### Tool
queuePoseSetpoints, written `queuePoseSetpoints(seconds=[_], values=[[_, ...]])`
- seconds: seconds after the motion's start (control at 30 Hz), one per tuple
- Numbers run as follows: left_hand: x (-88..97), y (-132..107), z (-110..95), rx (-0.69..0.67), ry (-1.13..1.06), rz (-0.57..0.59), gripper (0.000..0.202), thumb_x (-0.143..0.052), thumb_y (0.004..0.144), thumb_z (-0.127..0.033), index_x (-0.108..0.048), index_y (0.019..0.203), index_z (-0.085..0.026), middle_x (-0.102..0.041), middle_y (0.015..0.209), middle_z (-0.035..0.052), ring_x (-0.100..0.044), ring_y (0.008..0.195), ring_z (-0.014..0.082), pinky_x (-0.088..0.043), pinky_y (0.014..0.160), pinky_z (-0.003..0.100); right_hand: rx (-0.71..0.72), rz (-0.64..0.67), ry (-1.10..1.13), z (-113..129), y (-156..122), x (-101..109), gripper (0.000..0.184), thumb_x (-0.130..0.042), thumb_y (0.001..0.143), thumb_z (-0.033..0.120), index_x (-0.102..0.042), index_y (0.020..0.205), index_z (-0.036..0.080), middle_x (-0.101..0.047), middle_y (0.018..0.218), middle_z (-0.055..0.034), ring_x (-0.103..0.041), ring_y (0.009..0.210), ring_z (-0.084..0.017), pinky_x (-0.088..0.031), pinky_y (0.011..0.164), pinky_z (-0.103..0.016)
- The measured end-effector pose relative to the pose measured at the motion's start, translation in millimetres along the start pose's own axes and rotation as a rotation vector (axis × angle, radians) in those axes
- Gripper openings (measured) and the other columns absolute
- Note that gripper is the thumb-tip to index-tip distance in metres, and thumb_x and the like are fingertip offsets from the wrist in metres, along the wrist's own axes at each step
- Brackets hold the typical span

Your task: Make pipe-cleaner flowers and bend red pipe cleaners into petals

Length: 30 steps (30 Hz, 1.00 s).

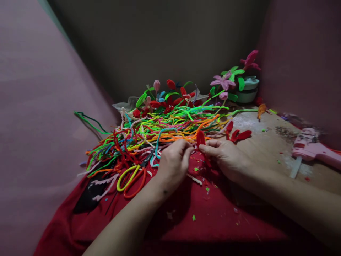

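Both hands meet over the red cloth, at the near edge of a heap of coloured pipe cleaners (165,128). Between thumb and fingers my right hand (229,154) pinches a red pipe cleaner petal (200,138), its fuzzy loop standing upright. My left hand (174,160) is closed in a pinch at the lower left side of that petal, apparently on its end; the fingertips partly hide the spot. Beyond my right hand lie more red pipe cleaner petals (241,136). Scissors (131,179) with one yellow and one orange handle lie left of my left hand.
A pink glue gun (314,149) rests on cardboard (266,142) at the right. Finished pipe cleaner flowers (170,101) stand behind the heap, with a small pale pot (247,94) at the back right. Scraps dot the red cloth (213,220). Walls close in on both sides.
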State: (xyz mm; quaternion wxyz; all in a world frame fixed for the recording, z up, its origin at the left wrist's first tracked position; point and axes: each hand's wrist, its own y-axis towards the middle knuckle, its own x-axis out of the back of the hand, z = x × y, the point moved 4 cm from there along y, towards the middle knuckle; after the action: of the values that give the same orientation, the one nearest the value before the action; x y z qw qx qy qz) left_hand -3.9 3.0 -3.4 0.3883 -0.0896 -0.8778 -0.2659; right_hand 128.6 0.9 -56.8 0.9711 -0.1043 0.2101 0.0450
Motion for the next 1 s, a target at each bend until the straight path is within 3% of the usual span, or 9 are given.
queuePoseSetpoints(seconds=[0.1, 0.2, 0.3, 0.5, 0.67, 0.77, 0.87, 1.0], values=[[-6.7, 2, 13, 0.411, -0.578, 0.079, 0.013, -0.051, 0.080, -0.030, -0.051, 0.076, -0.017, -0.048, 0.055, -0.0050, -0.041, 0.043, 0.0058, -0.031, 0.043, 0.018, 0.034, 0.034, 0.116, 3, 0, -2, 0.019, -0.073, 0.062, 0.027, -0.057, 0.061, 0.016, -0.050, 0.048, 0.0063, -0.043, 0.041, -0.005, -0.032, 0.043, -0.019], [-24.9, -3, 12, 0.576, -0.914, 0.322, 0.020, -0.063, 0.071, -0.030, -0.054, 0.081, -0.016, -0.049, 0.053, -0.0058, -0.037, 0.037, 0.0041, -0.027, 0.036, 0.017, 0.074, 0.084, 0.126, 5, 1, -4, 0.014, -0.071, 0.066, 0.025, -0.061, 0.066, 0.015, -0.057, 0.055, 0.0032, -0.049, 0.046, -0.006, -0.037, 0.046, -0.020], [-36.2, -7, 9, 0.571, -0.999, 0.444, 0.020, -0.062, 0.072, -0.033, -0.056, 0.076, -0.014, -0.049, 0.048, -0.0048, -0.034, 0.032, 0.0034, -0.024, 0.032, 0.017, 0.093, 0.096, 0.084, 5, 0, -5, 0.013, -0.070, 0.068, 0.026, -0.063, 0.069, 0.014, -0.061, 0.060, -0.0002, -0.054, 0.049, -0.008, -0.040, 0.046, -0.020], [-31.7, -6, 2, 0.538, -0.929, 0.413, 0.017, -0.063, 0.068, -0.023, -0.057, 0.080, -0.013, -0.043, 0.047, -0.0077, -0.029, 0.032, 0.0010, -0.019, 0.032, 0.015, 0.022, 0.089, 0.025, 4, -7, -11, 0.024, -0.071, 0.066, 0.031, -0.066, 0.080, 0.013, -0.061, 0.059, -0.0002, -0.052, 0.044, -0.008, -0.040, 0.043, -0.021], [-26.7, -8, 1, 0.568, -0.868, 0.603, 0.020, -0.061, 0.070, -0.025, -0.056, 0.087, -0.015, -0.032, 0.043, -0.0108, -0.022, 0.032, 0.0016, -0.018, 0.033, 0.016, 0.029, 0.050, -0.064, 0, -9, -11, 0.029, -0.072, 0.062, 0.036, -0.066, 0.079, 0.013, -0.062, 0.062, -0.0020, -0.052, 0.049, -0.010, -0.038, 0.045, -0.022], [-19.2, -6, 6, 0.557, -0.794, 0.660, 0.017, -0.061, 0.069, -0.025, -0.056, 0.083, -0.015, -0.035, 0.045, -0.0096, -0.025, 0.033, 0.0023, -0.020, 0.034, 0.017, 0.049, 0.043, -0.130, -2, -9, -8, 0.027, -0.071, 0.063, 0.037, -0.064, 0.074, 0.013, -0.059, 0.058, -0.0006, -0.048, 0.047, -0.009, -0.035, 0.044, -0.022], [-5.6, 1, 13, 0.489, -0.695, 0.609, 0.020, -0.066, 0.064, -0.021, -0.058, 0.080, -0.012, -0.045, 0.053, -0.0061, -0.033, 0.039, 0.0022, -0.022, 0.037, 0.017, 0.061, 0.058, -0.169, 0, -7, -6, 0.023, -0.069, 0.066, 0.035, -0.063, 0.071, 0.013, -0.054, 0.055, 0.0023, -0.042, 0.044, -0.007, -0.031, 0.044, -0.021], [7.2, 10, 17, 0.393, -0.747, 0.420, 0.022, -0.065, 0.068, -0.027, -0.061, 0.086, -0.013, -0.050, 0.060, -0.0038, -0.037, 0.046, 0.0035, -0.027, 0.044, 0.017, 0.063, 0.074, -0.182, 6, -8, -6, 0.019, -0.068, 0.067, 0.031, -0.063, 0.071, 0.013, -0.053, 0.056, 0.0036, -0.040, 0.045, -0.005, -0.028, 0.044, -0.021]])
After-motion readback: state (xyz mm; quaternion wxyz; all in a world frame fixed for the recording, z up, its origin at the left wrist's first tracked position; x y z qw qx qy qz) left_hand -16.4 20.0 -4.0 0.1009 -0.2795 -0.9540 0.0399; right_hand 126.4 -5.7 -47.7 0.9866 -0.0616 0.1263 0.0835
